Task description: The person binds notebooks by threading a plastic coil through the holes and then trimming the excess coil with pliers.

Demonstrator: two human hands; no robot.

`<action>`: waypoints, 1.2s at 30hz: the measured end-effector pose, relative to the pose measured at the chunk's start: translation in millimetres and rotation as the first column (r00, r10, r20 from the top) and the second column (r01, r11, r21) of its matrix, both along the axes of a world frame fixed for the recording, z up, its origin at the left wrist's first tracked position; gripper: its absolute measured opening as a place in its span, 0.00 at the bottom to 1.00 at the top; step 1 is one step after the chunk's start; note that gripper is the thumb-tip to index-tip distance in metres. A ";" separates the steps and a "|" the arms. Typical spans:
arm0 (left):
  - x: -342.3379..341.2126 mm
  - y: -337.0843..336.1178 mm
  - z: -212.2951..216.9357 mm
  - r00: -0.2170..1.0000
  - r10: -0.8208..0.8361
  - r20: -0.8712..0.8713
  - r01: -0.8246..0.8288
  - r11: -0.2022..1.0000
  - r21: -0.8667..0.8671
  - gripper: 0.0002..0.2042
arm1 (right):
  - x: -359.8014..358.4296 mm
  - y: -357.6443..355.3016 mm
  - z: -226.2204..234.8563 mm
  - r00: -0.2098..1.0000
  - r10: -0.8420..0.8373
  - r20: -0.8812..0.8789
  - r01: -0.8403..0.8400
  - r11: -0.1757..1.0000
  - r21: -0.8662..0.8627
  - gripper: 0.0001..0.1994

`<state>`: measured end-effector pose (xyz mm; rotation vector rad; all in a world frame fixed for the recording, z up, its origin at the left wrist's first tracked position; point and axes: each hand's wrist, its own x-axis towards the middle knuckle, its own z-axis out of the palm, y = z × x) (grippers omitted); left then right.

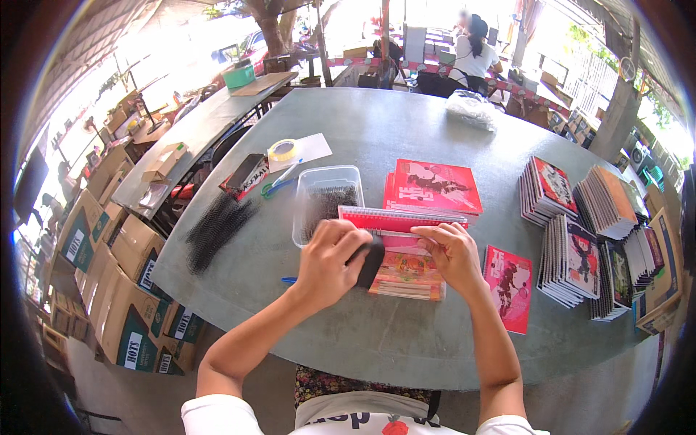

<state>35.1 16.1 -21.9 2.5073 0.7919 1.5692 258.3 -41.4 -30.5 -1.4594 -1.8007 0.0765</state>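
Note:
A red notebook (pixel 391 219) stands on its edge between my hands, a row of binding holes or wire showing along it. My left hand (pixel 330 259) is closed at its left end, beside a dark block-like object (pixel 372 262) whose kind I cannot make out. My right hand (pixel 451 254) pinches the notebook's right end between thumb and fingers. Under and in front of it lies a stack of pink and orange printed booklets (pixel 406 279). Behind it is a stack of red covers (pixel 438 187). A clear plastic tub (pixel 328 174) holds small black wire pieces.
Black binding wires (pixel 221 228) lie at left, near scissors (pixel 275 187), a tape roll (pixel 282 150) and white paper (pixel 312 147). One red notebook (pixel 507 290) lies right; several stacks of spiral notebooks (pixel 569 254) stand beyond. A plastic bag (pixel 471 109) and a seated person (pixel 475 58) are farther back.

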 end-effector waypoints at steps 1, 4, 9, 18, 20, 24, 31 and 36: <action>-0.9 -4.5 10.5 1.000 0.018 -0.011 -0.017 0.996 0.089 0.10 | 0.0 -1.8 -0.1 1.000 -0.005 -0.007 0.005 1.000 0.007 0.11; -1.0 -1.2 8.0 0.986 0.082 -0.144 -0.067 0.992 0.107 0.12 | -2.0 -2.0 -4.7 0.999 -0.002 -0.053 0.005 0.998 0.056 0.11; 1.8 -6.6 -0.8 0.999 0.004 -0.049 -0.008 0.996 -0.088 0.12 | -5.1 -1.6 -7.4 0.997 0.007 -0.074 -0.001 0.997 0.083 0.11; 17.7 -3.6 32.9 0.994 0.106 0.013 -0.107 0.986 0.127 0.10 | -3.6 -2.6 -5.6 0.999 -0.034 -0.010 0.035 0.985 0.168 0.12; 22.6 -4.1 11.5 0.994 0.032 -0.108 -0.029 0.999 0.026 0.10 | -5.3 -4.9 -4.1 0.999 -0.040 0.001 0.039 0.984 0.173 0.12; 27.3 2.2 29.6 0.994 -0.008 -0.109 0.008 1.000 0.004 0.08 | 9.7 -4.3 -16.7 0.920 0.107 -0.378 -0.048 0.985 0.164 0.09; 43.3 -3.5 5.9 0.986 -0.126 -0.111 0.125 0.992 -0.014 0.11 | 11.9 -0.9 -36.2 0.592 0.211 -0.778 -0.252 0.965 0.071 0.08; 58.6 -8.2 9.8 0.966 -0.114 -0.230 0.092 0.991 -0.102 0.10 | 11.7 -0.8 -29.1 0.462 0.205 -0.863 -0.288 0.955 0.073 0.09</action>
